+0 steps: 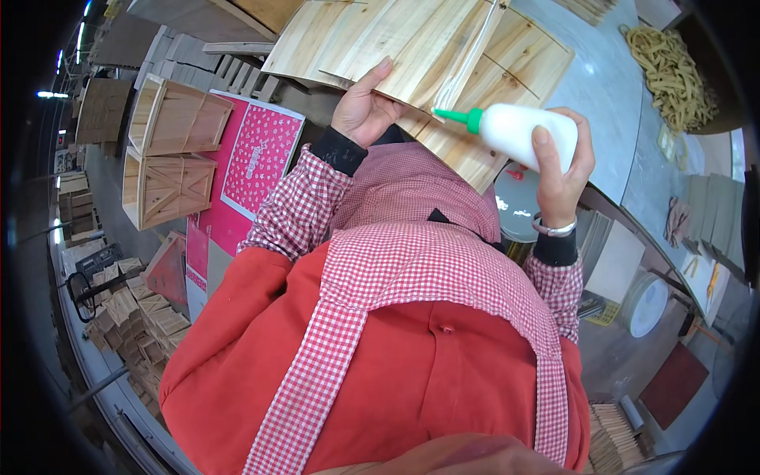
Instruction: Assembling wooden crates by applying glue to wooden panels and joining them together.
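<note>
My right hand (564,162) is wrapped round a white glue bottle (514,131) with a green nozzle, tilted so that the tip points left. That tip is at the near end of a pale, glossy strip of glue (467,67) running along a wooden panel (388,39). My left hand (368,107) grips the panel's near edge, its thumb on top and the other fingers partly hidden below. Another wooden panel (518,59) with dark lines lies partly under or beside the first; I cannot tell which.
A grey-blue table (606,87) extends to the right, with a heap of tan strips (669,75) on it. On the left stand wooden crates (170,190) beside a pink patterned sheet (261,154). A round lidded bucket (514,202) is below the table edge.
</note>
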`<state>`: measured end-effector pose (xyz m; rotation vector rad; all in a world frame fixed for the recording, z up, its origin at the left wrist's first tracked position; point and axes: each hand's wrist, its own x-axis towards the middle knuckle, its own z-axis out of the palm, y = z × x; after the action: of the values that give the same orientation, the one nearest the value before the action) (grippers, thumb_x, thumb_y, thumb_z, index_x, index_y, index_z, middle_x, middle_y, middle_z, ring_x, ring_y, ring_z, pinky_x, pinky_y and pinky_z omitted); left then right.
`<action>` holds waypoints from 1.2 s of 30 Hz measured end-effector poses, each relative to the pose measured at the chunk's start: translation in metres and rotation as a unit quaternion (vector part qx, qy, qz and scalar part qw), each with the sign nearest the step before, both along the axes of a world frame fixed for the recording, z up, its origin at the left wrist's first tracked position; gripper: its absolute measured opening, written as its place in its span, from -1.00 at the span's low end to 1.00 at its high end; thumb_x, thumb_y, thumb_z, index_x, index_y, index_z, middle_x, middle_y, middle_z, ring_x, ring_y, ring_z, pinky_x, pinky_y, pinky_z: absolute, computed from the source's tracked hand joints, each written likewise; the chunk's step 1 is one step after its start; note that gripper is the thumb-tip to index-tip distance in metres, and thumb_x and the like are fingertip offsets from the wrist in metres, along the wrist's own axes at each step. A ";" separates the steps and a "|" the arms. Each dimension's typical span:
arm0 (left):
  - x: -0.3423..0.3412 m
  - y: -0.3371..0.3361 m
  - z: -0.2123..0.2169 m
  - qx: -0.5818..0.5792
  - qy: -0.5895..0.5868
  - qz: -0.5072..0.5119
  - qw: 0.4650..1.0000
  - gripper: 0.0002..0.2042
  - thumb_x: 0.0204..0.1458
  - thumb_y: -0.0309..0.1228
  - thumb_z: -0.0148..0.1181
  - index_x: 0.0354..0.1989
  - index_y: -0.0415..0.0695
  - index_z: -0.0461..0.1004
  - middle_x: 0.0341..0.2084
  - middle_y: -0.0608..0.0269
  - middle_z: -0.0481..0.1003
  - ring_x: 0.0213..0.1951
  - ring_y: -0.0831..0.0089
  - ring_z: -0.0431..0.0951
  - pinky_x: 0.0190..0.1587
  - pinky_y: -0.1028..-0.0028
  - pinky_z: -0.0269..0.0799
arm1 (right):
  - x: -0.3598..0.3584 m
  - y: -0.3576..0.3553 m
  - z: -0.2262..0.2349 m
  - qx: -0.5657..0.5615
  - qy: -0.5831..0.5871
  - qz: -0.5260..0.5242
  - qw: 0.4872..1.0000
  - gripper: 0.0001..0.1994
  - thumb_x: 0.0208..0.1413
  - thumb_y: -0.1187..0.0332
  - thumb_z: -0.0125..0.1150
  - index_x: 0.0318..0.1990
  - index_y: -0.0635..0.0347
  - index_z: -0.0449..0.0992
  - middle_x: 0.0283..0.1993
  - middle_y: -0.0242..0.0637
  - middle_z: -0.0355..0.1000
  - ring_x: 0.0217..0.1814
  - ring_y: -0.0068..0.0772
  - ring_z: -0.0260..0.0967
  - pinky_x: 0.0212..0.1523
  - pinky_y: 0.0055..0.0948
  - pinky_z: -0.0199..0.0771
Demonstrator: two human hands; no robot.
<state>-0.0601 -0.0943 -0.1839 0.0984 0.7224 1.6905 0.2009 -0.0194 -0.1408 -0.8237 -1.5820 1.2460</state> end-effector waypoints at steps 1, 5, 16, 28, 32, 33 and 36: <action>-0.002 0.001 0.003 -0.001 0.001 0.006 1.000 -0.57 0.17 -0.42 0.05 0.18 -0.25 0.15 0.16 0.04 0.28 0.20 0.25 0.27 0.25 0.20 0.22 | 0.000 0.001 -0.004 0.023 -0.003 0.006 1.000 -0.67 0.08 0.28 0.20 -0.10 0.29 0.34 -0.29 -0.31 0.36 -0.31 -0.53 0.34 -0.35 -0.56 0.40; -0.016 -0.005 -0.006 0.053 -0.032 0.033 0.998 -0.53 0.15 -0.44 0.06 0.22 -0.23 0.12 0.19 0.05 0.25 0.23 0.22 0.24 0.28 0.19 0.16 | 0.000 -0.005 -0.011 -0.018 0.105 -0.063 0.992 -0.71 0.07 0.32 0.14 -0.10 0.28 0.33 -0.27 -0.30 0.34 -0.25 -0.53 0.28 -0.19 -0.54 0.31; -0.110 -0.019 0.120 0.146 0.163 0.156 0.963 -0.49 0.15 -0.32 0.06 0.25 -0.19 0.13 0.18 0.08 0.28 0.18 0.15 0.31 0.23 0.15 0.21 | 0.011 0.014 -0.004 -0.040 0.285 -0.195 0.938 -0.59 0.19 0.17 -0.01 0.04 0.29 0.22 -0.21 -0.11 0.36 -0.32 -0.24 0.41 -0.52 -0.39 0.42; -0.215 0.331 0.271 0.258 0.222 0.028 0.940 -0.59 0.09 -0.30 0.19 0.05 -0.25 0.31 0.00 0.02 0.40 0.03 0.22 0.42 0.10 0.27 0.40 | 0.023 0.052 -0.013 -0.061 0.203 -0.210 0.954 -0.62 0.16 0.21 0.05 -0.04 0.36 0.23 -0.25 -0.08 0.34 -0.42 -0.20 0.41 -0.52 -0.36 0.46; -0.101 0.295 0.268 0.032 0.096 0.157 0.982 -0.52 0.09 -0.24 0.19 0.07 -0.32 0.26 -0.08 0.02 0.45 0.01 0.21 0.43 0.09 0.23 0.41 | 0.021 0.091 -0.027 -0.054 0.138 -0.219 0.964 -0.63 0.13 0.26 0.15 -0.06 0.36 0.25 -0.23 -0.11 0.35 -0.35 -0.23 0.42 -0.51 -0.34 0.49; -0.089 0.268 0.259 0.073 0.078 0.121 0.987 -0.42 0.07 -0.20 0.21 0.12 -0.35 0.19 -0.04 0.00 0.43 0.03 0.20 0.42 0.10 0.25 0.39 | 0.016 0.108 -0.035 -0.057 0.139 -0.217 0.964 -0.63 0.13 0.26 0.15 -0.06 0.36 0.25 -0.23 -0.11 0.35 -0.35 -0.23 0.42 -0.51 -0.34 0.49; -0.109 0.205 0.167 0.254 0.166 -0.121 0.945 -0.28 0.06 -0.13 0.21 0.19 -0.48 0.07 0.07 -0.09 0.35 0.12 0.17 0.36 0.14 0.38 0.32 | -0.016 0.159 -0.055 0.015 0.038 -0.190 0.981 -0.63 0.10 0.26 0.23 -0.08 0.35 0.32 -0.25 -0.13 0.40 -0.38 -0.37 0.44 -0.56 -0.45 0.52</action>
<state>-0.1691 0.1106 -0.0165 0.8186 0.4756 1.5999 0.1851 0.1391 -0.1958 -0.9931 -1.3032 0.9641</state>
